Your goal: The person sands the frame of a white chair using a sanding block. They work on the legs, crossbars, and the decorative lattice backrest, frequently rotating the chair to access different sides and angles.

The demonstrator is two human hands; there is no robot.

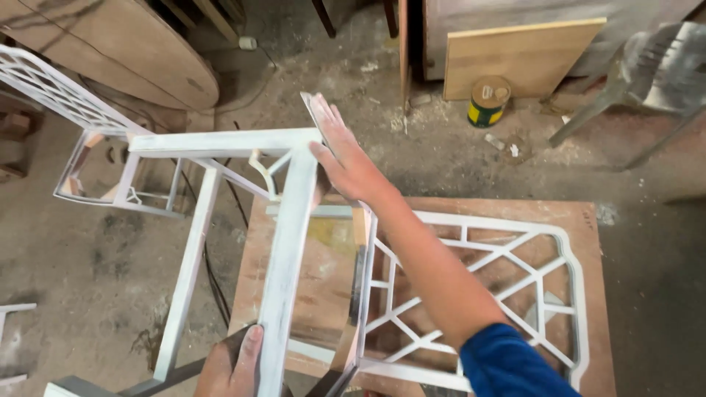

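Both hands were on a white-primed wooden frame (287, 242) that stood up on a brown board surface (588, 294). Lowest and furthest left, the left hand (232, 364) sat at the bottom edge of the view, its fingers curled closed around the near end of the frame's broad upright rail, thumb lying along the wood. Up that rail, at the corner where it met the top crosspiece, the right hand (342, 151) lay open and flat, fingers stretched out together and pressed against a pale sheet or pad (315, 110) at the frame's far edge; whether it was sandpaper could not be told. The right arm ran back down toward the camera in a blue sleeve (507, 364).

Left of the frame, another white lattice piece (51, 88) leaned above the dusty concrete floor (88, 272). Beneath the right arm, a white panel with geometric fretwork (515, 279) lay flat on the surface. Further right and back, a yellow-and-green tin (489, 101) stood on the floor just before a plywood sheet (522, 55), and a grey plastic chair (651, 73) stood at the far right.
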